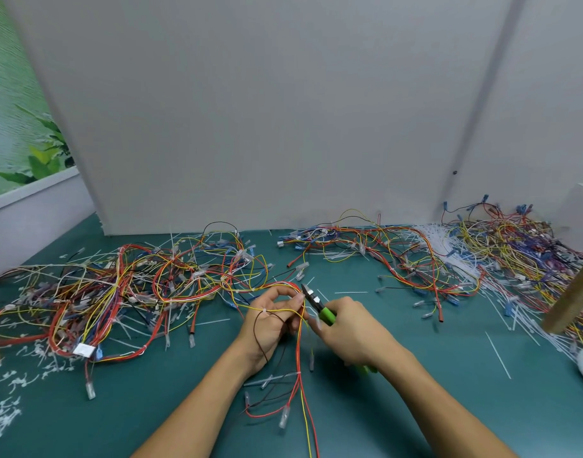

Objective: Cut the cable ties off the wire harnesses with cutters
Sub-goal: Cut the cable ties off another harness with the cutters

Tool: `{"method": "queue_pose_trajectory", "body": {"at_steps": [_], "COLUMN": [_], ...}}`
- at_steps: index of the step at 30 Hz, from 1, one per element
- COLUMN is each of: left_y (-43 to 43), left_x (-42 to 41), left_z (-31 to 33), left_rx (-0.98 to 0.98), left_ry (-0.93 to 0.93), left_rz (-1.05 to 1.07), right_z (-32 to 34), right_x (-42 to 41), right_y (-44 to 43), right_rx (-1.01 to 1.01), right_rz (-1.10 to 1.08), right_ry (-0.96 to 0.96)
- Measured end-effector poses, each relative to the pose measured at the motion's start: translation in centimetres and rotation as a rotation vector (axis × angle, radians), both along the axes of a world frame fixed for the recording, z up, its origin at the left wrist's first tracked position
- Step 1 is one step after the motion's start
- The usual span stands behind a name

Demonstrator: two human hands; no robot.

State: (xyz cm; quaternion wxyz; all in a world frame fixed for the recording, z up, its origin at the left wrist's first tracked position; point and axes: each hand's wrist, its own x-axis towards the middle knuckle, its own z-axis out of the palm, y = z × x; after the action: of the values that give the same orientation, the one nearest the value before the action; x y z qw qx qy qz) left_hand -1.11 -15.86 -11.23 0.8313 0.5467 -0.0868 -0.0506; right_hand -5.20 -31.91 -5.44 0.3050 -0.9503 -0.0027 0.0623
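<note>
**Inspector:** Where does the job stand?

**Onlooker:** Seen from beside the tabletop (415,391), the right hand (353,328) has its grip closed round the green handles of the cutters (318,307), blades pointing away from the person. The left hand (267,325), just left of the cutters, has its grip pinched on a loop of the wire harness (300,358). Red and yellow strands run between thumb and fingertips and trail down toward the person.

**Inspector:** And the tie?

**Onlooker:** One white cable tie (264,311) shows on the held strands, left of the cutters, over the back of the left hand. The blade tips sit just beside the left fingertips, at the red loop. Whether they bracket a second tie there I cannot tell; it is too small.

**Inspector:** Risks?

**Onlooker:** Three, in my judgement.
- The blades are so near the fingertips that they could nick skin if the squeeze comes before the tips are placed.
- A tie sits tight against insulation, so too deep a bite would sever a strand rather than plastic.
- The trailing strands cross one another below the cutters, so a tug could drag the loop out of the pinch mid-cut.

**Inspector:** Remaining work?

**Onlooker:** Considerable. The left pile (118,292) lies well to the left of the cutters and the right pile (481,252) well to the right, with white ties visible in both.
</note>
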Motion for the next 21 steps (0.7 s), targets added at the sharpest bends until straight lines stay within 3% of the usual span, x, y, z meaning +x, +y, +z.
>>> {"method": "queue_pose_trajectory", "body": {"at_steps": [13,21], "left_y": [0.0,0.3], "left_x": [-0.1,-0.3], "left_z": [0.4,1.2], "left_rx": [-0.05,-0.108], "left_ry": [0.044,0.11], "left_rz": [-0.016,-0.025], "right_z": [0.4,0.5], "right_x": [0.7,-0.1], "right_y": [-0.8,-0.7], "right_rx": [0.226,0.591], "right_rz": [-0.093,0.228], "right_ry": [-0.121,0.195]}}
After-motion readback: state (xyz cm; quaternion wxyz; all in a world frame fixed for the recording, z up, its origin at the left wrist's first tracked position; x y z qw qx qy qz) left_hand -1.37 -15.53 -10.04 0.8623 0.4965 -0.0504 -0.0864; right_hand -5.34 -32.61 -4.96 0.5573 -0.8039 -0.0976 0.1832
